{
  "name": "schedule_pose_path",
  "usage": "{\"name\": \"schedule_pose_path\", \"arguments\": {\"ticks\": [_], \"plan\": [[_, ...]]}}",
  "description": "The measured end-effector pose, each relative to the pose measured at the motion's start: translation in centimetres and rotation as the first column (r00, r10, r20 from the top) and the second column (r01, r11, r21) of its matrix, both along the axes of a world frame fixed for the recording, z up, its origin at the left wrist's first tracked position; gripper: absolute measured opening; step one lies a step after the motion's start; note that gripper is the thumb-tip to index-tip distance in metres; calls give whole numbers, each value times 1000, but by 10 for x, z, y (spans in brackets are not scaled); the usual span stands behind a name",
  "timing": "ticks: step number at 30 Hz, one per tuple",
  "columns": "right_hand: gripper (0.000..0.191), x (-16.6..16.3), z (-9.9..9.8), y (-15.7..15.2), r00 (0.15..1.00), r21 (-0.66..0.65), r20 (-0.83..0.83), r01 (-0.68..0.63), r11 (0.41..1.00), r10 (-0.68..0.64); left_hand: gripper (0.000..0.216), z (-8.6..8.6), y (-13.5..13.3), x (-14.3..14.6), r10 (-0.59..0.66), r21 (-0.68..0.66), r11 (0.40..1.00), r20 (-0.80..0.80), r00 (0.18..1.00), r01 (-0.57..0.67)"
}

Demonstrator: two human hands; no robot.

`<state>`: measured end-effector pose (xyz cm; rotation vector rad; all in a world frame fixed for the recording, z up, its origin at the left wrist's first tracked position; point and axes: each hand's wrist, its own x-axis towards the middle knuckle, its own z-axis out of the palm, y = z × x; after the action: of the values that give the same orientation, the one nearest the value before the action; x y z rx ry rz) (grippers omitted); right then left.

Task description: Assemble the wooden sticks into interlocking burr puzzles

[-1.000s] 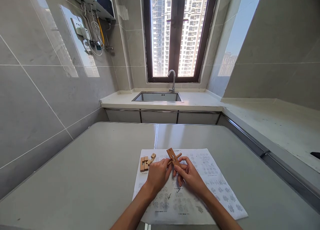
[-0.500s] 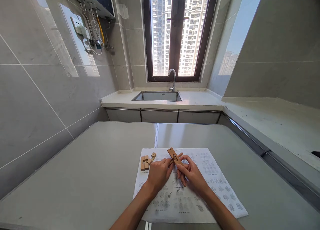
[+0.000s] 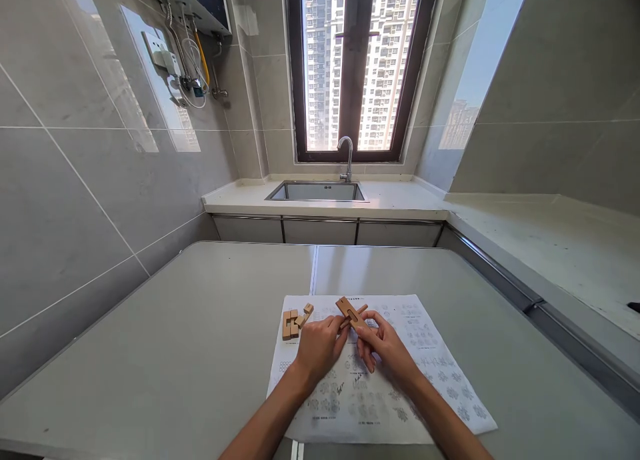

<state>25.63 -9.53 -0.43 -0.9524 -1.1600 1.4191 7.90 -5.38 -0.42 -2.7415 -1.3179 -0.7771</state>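
Slotted wooden piece [image 3: 346,307] above the far half of the printed sheet [image 3: 370,433], its near end pinched in the right hand [image 3: 384,348], left hand [image 3: 319,347] gripping a thin wooden stick [image 3: 363,308] crossing it, wooden blocks [image 3: 287,327] on the sheet's far-left corner, counter [image 3: 200,353] beneath the sheet.

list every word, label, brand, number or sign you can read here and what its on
No words or numbers are readable.
Paper sheet: printed lines, too small and blurred to read; two dark tick-like marks.
Slotted wooden piece: no lettering visible.
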Motion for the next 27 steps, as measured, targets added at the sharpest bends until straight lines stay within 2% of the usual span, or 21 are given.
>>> {"name": "schedule_pose_path", "arguments": {"ticks": [7,12,22,27], "plan": [[47,1,3,-1,999,26,39,-11,1000,10,22,3,-2,0,-4,-29,1000,34,999,5],[46,3,6,-1,999,23,8,-40,999,40,22,3,-3,0,-7,-59,998,80,997,11],[49,-5,-9,3,999,-82,42,-23,996,27,18,3,-4,-1,32,-84,996,48,998,-27],[51,-7,-14,4,999,-147,-24,-42,988,38,18,3,-3,-1,24,-97,995,56,998,-19]]}}
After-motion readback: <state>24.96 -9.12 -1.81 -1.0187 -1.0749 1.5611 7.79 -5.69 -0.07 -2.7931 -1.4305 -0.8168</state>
